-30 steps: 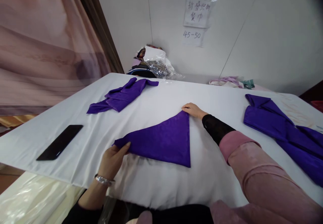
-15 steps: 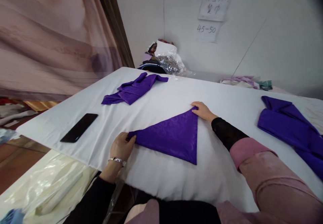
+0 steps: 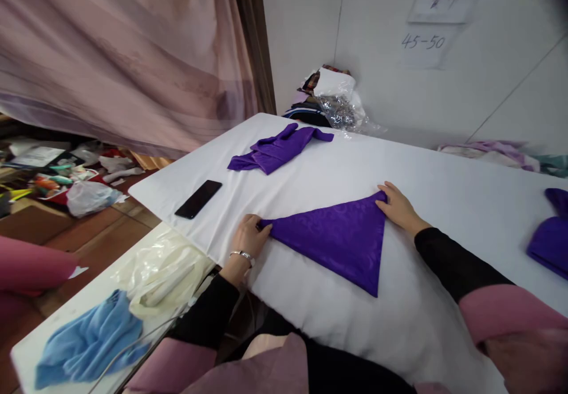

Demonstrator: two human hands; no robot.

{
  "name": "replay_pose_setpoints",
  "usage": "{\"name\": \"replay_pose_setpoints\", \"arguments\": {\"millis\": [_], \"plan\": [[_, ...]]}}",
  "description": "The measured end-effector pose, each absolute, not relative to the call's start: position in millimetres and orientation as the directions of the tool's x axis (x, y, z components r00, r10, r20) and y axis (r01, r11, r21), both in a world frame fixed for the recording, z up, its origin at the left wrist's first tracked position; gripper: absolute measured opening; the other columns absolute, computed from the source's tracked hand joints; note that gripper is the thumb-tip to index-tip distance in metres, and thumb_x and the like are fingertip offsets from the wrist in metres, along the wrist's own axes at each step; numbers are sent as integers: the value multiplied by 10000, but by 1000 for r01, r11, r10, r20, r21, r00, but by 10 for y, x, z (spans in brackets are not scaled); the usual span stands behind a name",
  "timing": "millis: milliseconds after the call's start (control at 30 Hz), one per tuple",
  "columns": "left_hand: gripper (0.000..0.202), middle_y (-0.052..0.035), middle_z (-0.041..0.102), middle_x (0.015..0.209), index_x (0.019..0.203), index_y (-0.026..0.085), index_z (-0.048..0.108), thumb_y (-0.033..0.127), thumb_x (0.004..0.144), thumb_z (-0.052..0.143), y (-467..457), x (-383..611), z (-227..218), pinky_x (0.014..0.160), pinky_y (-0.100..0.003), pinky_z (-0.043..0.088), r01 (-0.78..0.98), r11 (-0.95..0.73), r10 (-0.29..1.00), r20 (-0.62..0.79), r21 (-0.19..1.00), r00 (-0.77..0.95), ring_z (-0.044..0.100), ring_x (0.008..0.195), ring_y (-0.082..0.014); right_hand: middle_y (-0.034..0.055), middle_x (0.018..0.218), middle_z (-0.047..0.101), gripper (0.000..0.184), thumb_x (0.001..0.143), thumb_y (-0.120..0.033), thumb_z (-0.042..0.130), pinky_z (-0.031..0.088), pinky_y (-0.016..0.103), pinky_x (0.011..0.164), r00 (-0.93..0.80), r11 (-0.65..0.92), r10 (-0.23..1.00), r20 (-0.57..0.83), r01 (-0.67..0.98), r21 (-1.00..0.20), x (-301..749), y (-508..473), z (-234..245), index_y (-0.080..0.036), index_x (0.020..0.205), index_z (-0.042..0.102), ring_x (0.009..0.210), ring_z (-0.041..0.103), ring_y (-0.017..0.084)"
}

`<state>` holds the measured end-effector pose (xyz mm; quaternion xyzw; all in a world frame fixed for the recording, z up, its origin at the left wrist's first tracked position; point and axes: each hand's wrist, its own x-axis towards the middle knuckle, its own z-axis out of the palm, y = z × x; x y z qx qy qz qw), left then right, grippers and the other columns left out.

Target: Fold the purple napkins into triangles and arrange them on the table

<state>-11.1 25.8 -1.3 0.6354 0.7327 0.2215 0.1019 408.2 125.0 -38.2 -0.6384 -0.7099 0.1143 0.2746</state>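
Note:
A purple napkin (image 3: 339,237) lies folded into a triangle on the white-covered table (image 3: 444,187). My left hand (image 3: 249,237), with a silver bracelet on the wrist, pinches the triangle's left corner. The fingers of my right hand (image 3: 397,206) lie flat on the triangle's far right corner and press it to the cloth.
A black phone (image 3: 198,199) rests near the table's left edge. Crumpled purple napkins (image 3: 279,147) lie at the far left, more purple cloth (image 3: 550,240) at the right edge. Bags and fabric (image 3: 331,95) sit against the wall. A lower surface at left holds blue cloth (image 3: 89,341) and plastic-wrapped cream fabric (image 3: 164,270).
The view has swung left, showing the floor clutter and lower surface. My left hand has closed on the triangle's left corner; my right hand stays on the far corner.

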Motion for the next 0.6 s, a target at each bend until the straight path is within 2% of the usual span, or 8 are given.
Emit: {"name": "replay_pose_setpoints", "arguments": {"millis": [233, 300, 500, 600], "plan": [[173, -24, 570, 886, 744, 189, 605, 354, 763, 560, 303, -173, -14, 661, -268, 457, 776, 83, 965, 145, 625, -219, 537, 683, -135, 127, 1408, 403, 506, 767, -300, 541, 307, 420, 1086, -35, 149, 972, 231, 854, -498, 4028, 1120, -374, -159, 1252, 521, 1298, 380, 279], [156, -23, 581, 914, 758, 193, 616, 344, 755, 576, 333, -186, 2, 670, -265, 461, 771, 85, 967, 135, 631, -217, 544, 692, -134, 123, 1408, 404, 500, 771, -300, 536, 313, 425, 1082, -36, 148, 973, 230, 858, -492, 4019, 1088, -381, -162, 1252, 520, 1296, 383, 278], [167, -38, 602, 979, 858, 205, 639, 328, 767, 572, 375, -203, 63, 706, -284, 455, 890, 138, 988, 7, 434, -157, 591, 811, -175, 166, 1440, 342, 547, 785, -297, 524, 331, 444, 1068, -14, 115, 976, 215, 879, -462, 3976, 1011, -333, -112, 1297, 476, 1320, 342, 305], [224, -52, 615, 1008, 915, 205, 628, 368, 784, 548, 406, -225, 87, 723, -296, 451, 922, 140, 990, -33, 362, -138, 597, 883, -203, 146, 1444, 344, 544, 794, -285, 520, 307, 481, 1078, -48, 176, 954, 297, 888, -424, 3881, 869, -258, -135, 1314, 461, 1334, 312, 310]]}}
